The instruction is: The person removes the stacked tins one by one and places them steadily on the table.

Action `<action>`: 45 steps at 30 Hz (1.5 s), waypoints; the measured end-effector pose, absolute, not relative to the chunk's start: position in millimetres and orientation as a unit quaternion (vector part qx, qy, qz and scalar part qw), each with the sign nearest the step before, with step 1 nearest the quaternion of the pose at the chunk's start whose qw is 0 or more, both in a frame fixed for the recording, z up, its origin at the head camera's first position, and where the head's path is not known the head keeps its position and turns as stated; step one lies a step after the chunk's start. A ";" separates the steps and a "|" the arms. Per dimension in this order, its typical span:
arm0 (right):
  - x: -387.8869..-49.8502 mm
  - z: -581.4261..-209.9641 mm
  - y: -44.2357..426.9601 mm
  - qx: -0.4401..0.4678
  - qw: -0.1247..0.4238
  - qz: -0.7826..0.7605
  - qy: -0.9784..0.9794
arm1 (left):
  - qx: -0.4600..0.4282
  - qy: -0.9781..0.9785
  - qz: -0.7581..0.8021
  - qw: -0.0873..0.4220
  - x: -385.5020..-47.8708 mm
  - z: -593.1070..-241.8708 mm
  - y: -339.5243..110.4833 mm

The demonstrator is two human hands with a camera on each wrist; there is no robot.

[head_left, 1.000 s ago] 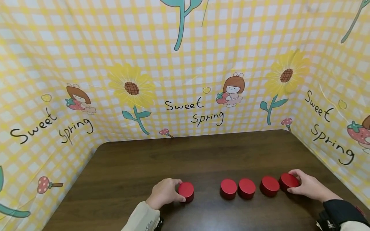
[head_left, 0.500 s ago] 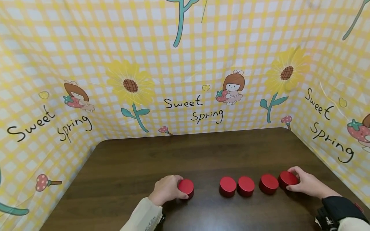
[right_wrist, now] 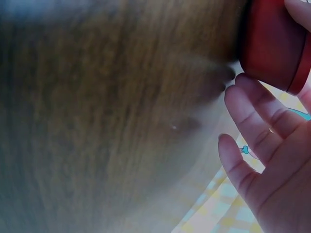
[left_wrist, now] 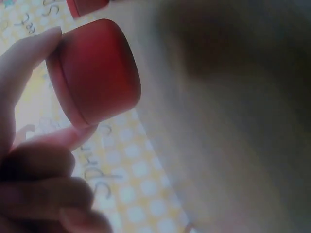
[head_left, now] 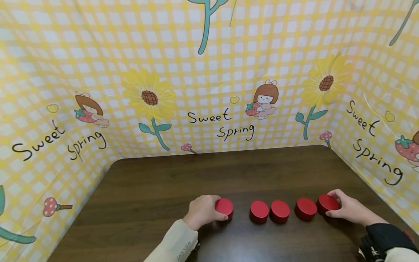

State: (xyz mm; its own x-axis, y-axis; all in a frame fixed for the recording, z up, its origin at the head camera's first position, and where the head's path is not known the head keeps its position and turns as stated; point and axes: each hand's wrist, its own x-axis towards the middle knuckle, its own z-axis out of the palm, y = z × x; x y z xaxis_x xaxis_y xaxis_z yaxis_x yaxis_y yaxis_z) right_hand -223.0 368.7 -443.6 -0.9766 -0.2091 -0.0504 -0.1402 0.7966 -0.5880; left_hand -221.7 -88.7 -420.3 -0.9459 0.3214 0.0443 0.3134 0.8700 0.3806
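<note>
Several squat red round tins stand in a loose row on the dark table. My left hand [head_left: 203,210] pinches the leftmost red tin [head_left: 224,208] between thumb and fingers, from its left side. The left wrist view shows this tin [left_wrist: 95,73] with a seam near one end; whether it touches the table I cannot tell. At the row's right end, my right hand [head_left: 350,208] grips another red tin [head_left: 328,203] from the right. In the right wrist view, the other fingers [right_wrist: 252,121] are spread below that tin [right_wrist: 274,43].
Between the held tins stand a pair close together, one red tin [head_left: 259,211] and its neighbour [head_left: 279,211], and a third tin [head_left: 306,209] close to the right-hand one. A yellow checked cloth [head_left: 209,76] surrounds the wooden table [head_left: 196,174] at the back and sides.
My left hand has moved to the right with its tin, narrowing the gap to the middle pair. The right hand and the other tins stay where they were.
</note>
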 end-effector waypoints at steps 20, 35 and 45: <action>-220.9 -445.5 367.7 -0.102 0.055 -0.318 0.941 | 0.183 0.967 0.172 0.031 -221.1 -421.3 -67.8; -220.1 -446.0 368.2 -0.102 0.061 -0.313 0.942 | 0.180 0.963 0.197 0.033 -219.7 -426.9 -66.6; -219.0 -436.0 375.1 -0.105 0.075 -0.309 0.942 | 0.163 0.958 0.235 -0.012 -222.3 -423.2 -83.6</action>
State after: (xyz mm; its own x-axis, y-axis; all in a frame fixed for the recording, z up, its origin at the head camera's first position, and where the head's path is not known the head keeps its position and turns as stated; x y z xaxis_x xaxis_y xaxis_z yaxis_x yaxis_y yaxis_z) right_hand -219.0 375.1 -436.0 -0.9667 -0.2442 -0.0770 -0.1511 0.7868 -0.5984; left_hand -222.3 -83.6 -423.2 -0.9465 0.3067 0.1000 0.3182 0.8361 0.4469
